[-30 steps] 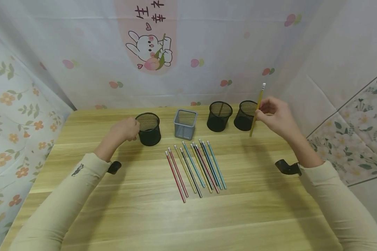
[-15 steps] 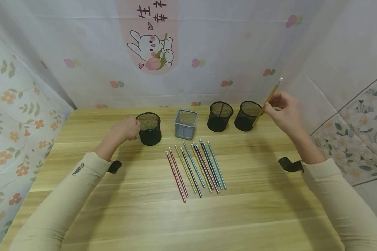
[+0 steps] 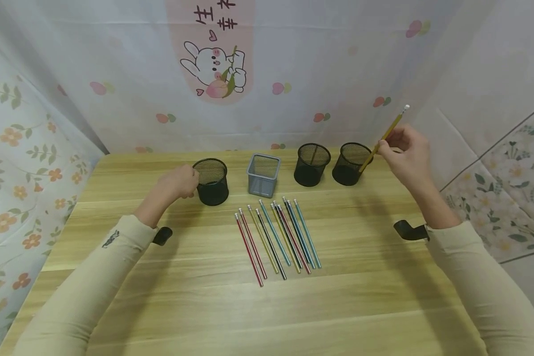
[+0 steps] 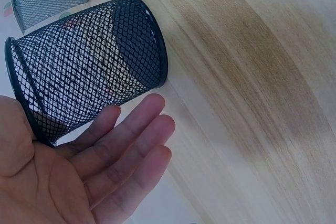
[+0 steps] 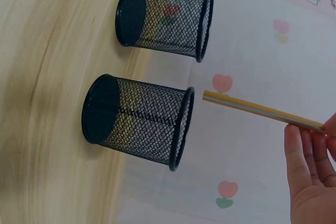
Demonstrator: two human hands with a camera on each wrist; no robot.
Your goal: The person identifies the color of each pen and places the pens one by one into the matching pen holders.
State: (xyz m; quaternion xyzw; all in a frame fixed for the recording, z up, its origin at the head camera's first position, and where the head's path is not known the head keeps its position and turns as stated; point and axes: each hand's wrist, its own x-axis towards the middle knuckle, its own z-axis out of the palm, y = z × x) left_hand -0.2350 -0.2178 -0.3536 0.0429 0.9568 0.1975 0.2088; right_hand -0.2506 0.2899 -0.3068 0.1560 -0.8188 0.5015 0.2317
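My right hand [image 3: 408, 155] pinches a yellow pencil [image 3: 392, 125] near its middle, white eraser end up. The pencil leans to the right, its lower end right by the rim of the rightmost black mesh pencil cup [image 3: 348, 174]. In the right wrist view, the pencil's bare end [image 5: 212, 97] points at that cup's mouth, just outside it. On the other side, my left hand [image 3: 178, 183] is at the rim of the leftmost black mesh cup [image 3: 213, 194]. Its fingers [image 4: 149, 129] stretch out loosely along the cup's wall in the left wrist view.
Between them stand a grey square mesh cup [image 3: 262, 183] and another round black cup [image 3: 309, 174]. Several red, yellow, black and blue pencils [image 3: 270, 236] lie in a row on the wooden table [image 3: 196, 306]. A printed curtain [image 3: 302, 59] hangs behind.
My right hand has shifted right and slightly up. The yellow pencil has gone from nearly upright to a clear tilt, its lower end now beside the rightmost cup's rim. My left hand stays put.
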